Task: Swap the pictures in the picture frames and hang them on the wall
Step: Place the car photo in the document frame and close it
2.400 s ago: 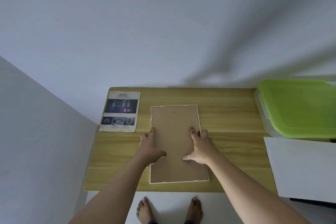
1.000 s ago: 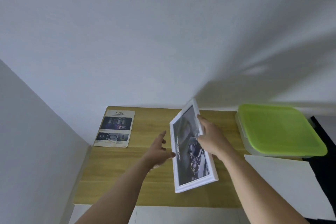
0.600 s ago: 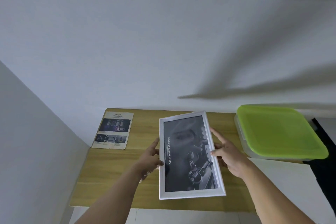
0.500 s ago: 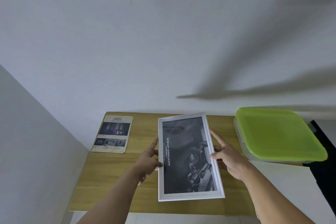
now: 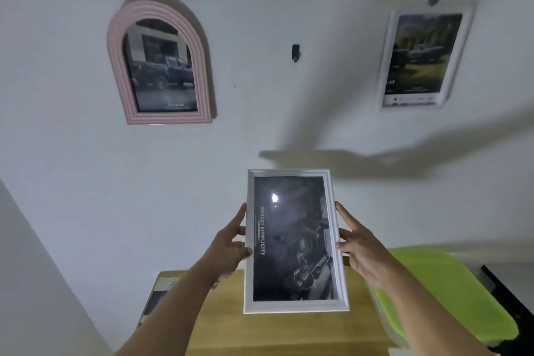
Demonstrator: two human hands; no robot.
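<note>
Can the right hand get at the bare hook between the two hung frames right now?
Probably, but not freely: the right hand and left hand both grip the white frame. Bare wall surrounds the hook, well above them.

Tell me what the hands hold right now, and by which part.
The white picture frame, by its long side edges: left hand on the left edge, right hand on the right.

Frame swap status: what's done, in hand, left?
Done: pink arched frame and white wall frame hang with pictures in. In hand: left hand and right hand grip the held frame, print loaded, above the table. Left: hang it, likely on the bare hook between the two.
</note>
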